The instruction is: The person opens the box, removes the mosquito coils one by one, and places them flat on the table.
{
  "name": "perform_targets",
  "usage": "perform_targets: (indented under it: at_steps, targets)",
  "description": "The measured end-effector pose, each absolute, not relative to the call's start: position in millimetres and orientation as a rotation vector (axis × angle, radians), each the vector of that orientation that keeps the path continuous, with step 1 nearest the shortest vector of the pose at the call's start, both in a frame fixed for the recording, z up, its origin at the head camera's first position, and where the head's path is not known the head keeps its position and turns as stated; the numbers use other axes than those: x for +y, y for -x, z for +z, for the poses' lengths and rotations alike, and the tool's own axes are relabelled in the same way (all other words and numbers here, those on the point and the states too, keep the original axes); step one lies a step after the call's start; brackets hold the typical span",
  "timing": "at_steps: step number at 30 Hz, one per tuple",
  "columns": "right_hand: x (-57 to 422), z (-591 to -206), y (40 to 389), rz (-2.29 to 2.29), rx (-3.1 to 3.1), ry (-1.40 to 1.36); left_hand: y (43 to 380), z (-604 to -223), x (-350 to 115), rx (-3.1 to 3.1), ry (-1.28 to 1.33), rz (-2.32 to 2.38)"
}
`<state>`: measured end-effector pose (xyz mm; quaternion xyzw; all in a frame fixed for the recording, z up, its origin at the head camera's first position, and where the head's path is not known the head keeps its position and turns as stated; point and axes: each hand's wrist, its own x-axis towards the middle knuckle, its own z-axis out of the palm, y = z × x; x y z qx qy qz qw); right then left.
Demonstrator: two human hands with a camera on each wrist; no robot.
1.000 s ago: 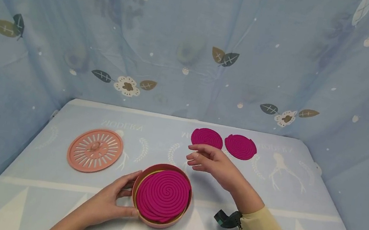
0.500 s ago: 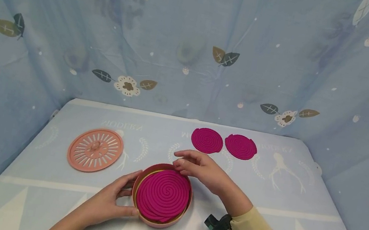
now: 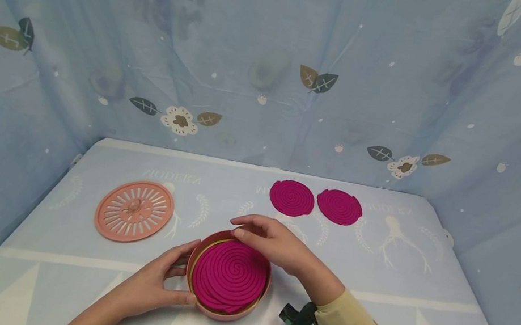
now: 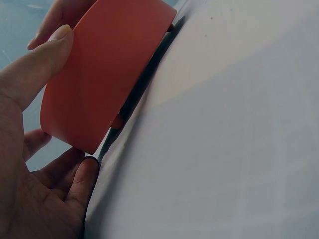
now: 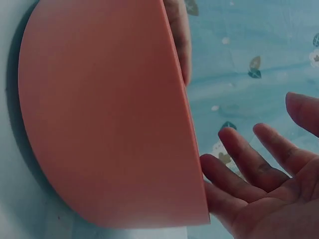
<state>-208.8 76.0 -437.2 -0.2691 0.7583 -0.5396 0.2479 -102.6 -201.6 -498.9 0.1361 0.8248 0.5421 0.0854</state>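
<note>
A round salmon-pink mosquito coil box (image 3: 223,318) stands lidless on the table, with magenta mosquito coils (image 3: 231,277) stacked inside. My left hand (image 3: 147,288) holds the box from its left side, thumb at the near edge and fingers curved along the far left. In the left wrist view its thumb lies against the wall of the box (image 4: 107,64). Over the far right rim is my right hand (image 3: 278,244), its fingers loosely bent and holding nothing. The right wrist view shows the lower fingers (image 5: 227,181) right at the rim of the box (image 5: 109,119).
A slotted pink lid (image 3: 134,211) with a small central knob lies at the table's left. Two more magenta coils, a left one (image 3: 292,198) and a right one (image 3: 339,207), lie flat near the back edge. Blue patterned cloth (image 3: 275,73) encloses the table behind and at both sides.
My right hand has moved left and toward me, from near the back coils to the box's far right rim. My left hand and the box have stayed in place.
</note>
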Motion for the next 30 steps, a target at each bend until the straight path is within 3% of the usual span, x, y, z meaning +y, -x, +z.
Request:
perform_targets:
  at_steps: [30]
  targets:
    - [84.8,-438.1,208.9,-1.48,1.954,0.721,104.0,-498.5,-201.8,2.442,-0.395,1.622]
